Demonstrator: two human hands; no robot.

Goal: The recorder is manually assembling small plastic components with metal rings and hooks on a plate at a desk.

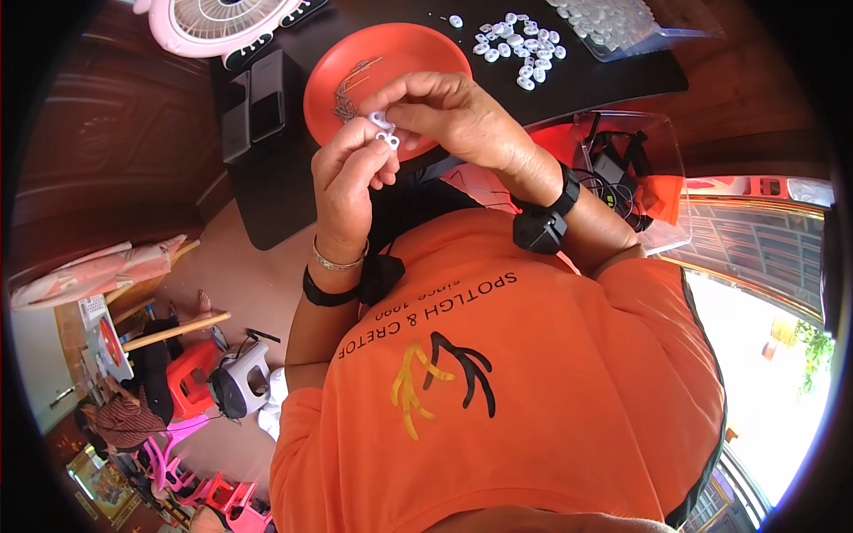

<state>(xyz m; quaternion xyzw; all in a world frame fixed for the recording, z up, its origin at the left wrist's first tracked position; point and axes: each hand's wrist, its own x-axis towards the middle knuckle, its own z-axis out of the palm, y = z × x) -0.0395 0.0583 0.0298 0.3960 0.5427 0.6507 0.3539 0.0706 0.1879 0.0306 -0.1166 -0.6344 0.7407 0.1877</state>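
Note:
My left hand (345, 173) pinches a small white plastic piece with two round holes (387, 140) between thumb and fingers. Just above it, my right hand (449, 114) grips another small white piece with an oval opening (379, 119). The two pieces are close together; whether they touch I cannot tell. Both hands are over the near part of a round red plate (426, 44). Thin metal parts (345, 99), too small to name surely, lie in a heap on the plate's left side, partly behind my right fingers.
On the black table (622, 86), loose white two-holed pieces (524, 44) lie right of the plate, near a clear tray of whitish pieces (609, 19). Two dark phone-like slabs (267, 93) and a pink fan (218, 18) stand left. A clear bin with cables (671, 169) is at right.

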